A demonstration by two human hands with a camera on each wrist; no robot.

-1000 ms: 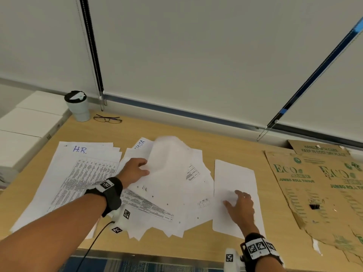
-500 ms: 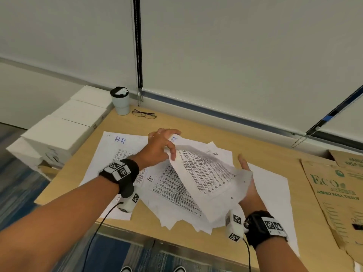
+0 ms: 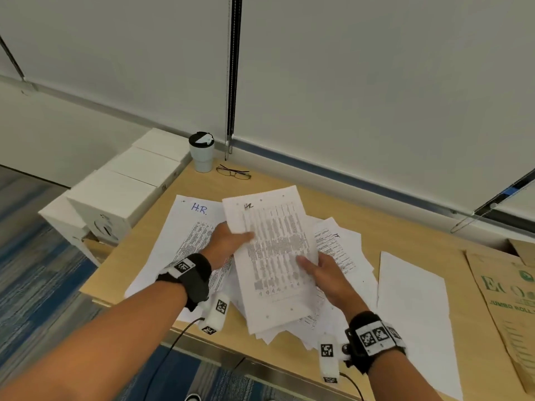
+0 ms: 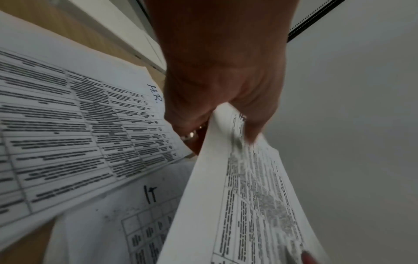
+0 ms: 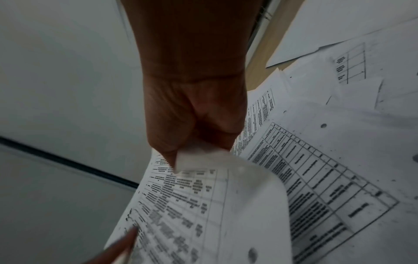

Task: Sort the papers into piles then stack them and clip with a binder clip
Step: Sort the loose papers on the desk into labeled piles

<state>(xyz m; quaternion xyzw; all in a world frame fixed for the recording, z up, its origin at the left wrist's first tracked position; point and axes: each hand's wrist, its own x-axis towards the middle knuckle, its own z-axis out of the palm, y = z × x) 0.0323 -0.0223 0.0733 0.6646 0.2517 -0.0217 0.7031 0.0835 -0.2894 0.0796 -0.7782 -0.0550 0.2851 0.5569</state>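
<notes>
White printed table sheet (image 3: 275, 256), handwritten mark at top illegible, was pinched by left hand (image 3: 225, 241) and right hand (image 3: 324, 273) fingers above desk (image 3: 130, 256) sheets labelled "H.R." (image 3: 199, 208) and "IT" (image 4: 150, 193).

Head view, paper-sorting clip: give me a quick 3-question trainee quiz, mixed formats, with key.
1. True or false: both the left hand and the right hand grip the lifted sheet.
2. Multiple choice: the blue handwriting on the pile at the left reads: A) IT B) H.R. C) ADMIN
3. Fill in: beside the lidded cup at the back of the desk lies a pair of ____.

Key: 1 true; 2 B; 3 glasses
</notes>
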